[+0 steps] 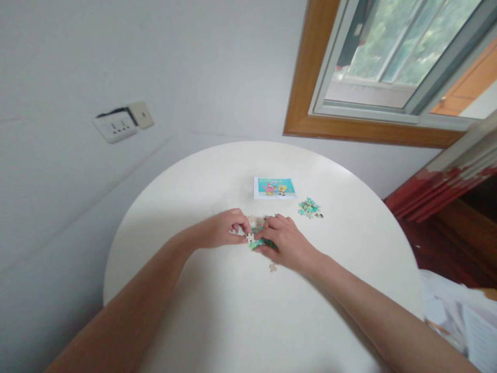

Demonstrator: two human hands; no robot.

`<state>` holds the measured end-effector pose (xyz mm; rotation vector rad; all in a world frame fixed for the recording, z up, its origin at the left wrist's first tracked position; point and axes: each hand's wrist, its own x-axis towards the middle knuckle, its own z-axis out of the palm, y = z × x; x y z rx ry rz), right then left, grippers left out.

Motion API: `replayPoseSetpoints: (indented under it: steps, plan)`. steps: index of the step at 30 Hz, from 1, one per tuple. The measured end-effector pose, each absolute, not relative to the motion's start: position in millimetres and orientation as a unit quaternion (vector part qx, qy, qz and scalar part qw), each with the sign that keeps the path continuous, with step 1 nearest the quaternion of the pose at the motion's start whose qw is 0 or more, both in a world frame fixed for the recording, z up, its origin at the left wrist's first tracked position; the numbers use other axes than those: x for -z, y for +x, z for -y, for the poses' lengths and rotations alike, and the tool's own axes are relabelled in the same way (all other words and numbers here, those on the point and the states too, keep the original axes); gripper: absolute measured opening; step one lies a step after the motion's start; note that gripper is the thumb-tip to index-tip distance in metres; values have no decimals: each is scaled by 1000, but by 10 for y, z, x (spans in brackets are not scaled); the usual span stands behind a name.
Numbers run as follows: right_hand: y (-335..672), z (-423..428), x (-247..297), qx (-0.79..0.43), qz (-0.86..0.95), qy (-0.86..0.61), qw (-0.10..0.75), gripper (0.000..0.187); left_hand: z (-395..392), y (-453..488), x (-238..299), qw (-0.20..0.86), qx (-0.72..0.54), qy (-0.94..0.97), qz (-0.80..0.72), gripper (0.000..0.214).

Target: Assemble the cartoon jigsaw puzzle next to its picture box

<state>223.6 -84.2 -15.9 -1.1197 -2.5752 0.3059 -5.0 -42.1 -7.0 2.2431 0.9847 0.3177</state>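
Between the thumb and forefinger of my left hand [232,228] is a pale jigsaw puzzle piece [250,238], its plain back facing up. My right hand [282,241] curls around a small heap of puzzle pieces [254,244], its fingertips close to the pale piece. Green and dark printed sides show under the right palm, which hides part of the heap. One loose piece [273,267], back side up, lies just below my right hand.
A picture card [275,188] with cartoon figures lies beyond my hands on the round white table [233,311]. To its right is a second pile of green puzzle pieces [309,207]. A wall and a window [380,62] border the far side; papers [458,311] lie at lower right.
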Motion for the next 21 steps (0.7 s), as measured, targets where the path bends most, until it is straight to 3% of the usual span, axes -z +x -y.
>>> replayPoseSetpoints:
  steps: [16,21]
  plan:
    - [2292,839,106,-113,911,-371,140,24,389,-94,48,335,-115,857,-374,14]
    - [2309,805,148,-137,902,-379,154,24,404,-147,0,350,-79,861,-362,22]
